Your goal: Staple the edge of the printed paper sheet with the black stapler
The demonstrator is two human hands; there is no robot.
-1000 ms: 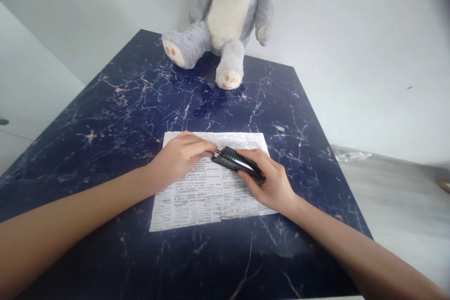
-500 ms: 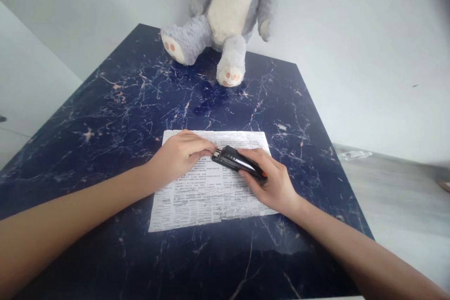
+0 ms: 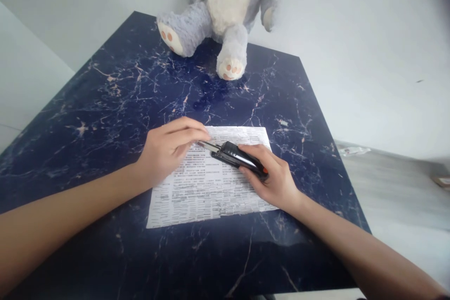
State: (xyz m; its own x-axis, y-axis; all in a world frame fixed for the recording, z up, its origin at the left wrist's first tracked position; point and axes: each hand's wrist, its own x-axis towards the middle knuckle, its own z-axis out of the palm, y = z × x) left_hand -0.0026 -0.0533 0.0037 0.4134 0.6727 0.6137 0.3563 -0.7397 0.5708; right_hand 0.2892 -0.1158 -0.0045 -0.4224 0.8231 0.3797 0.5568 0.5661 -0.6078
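The stapler (image 3: 239, 159) sits low over the middle of the printed sheet (image 3: 204, 192), which lies flat on the dark marbled table (image 3: 105, 103). The right hand (image 3: 274, 180) is wrapped around its rear half, apparently to steady the body while leaving the front free. The left hand (image 3: 167, 147) has its fingers loosely curled, tips at the thin metal strip (image 3: 208, 146) jutting from the stapler's front; whether they pinch it cannot be told.
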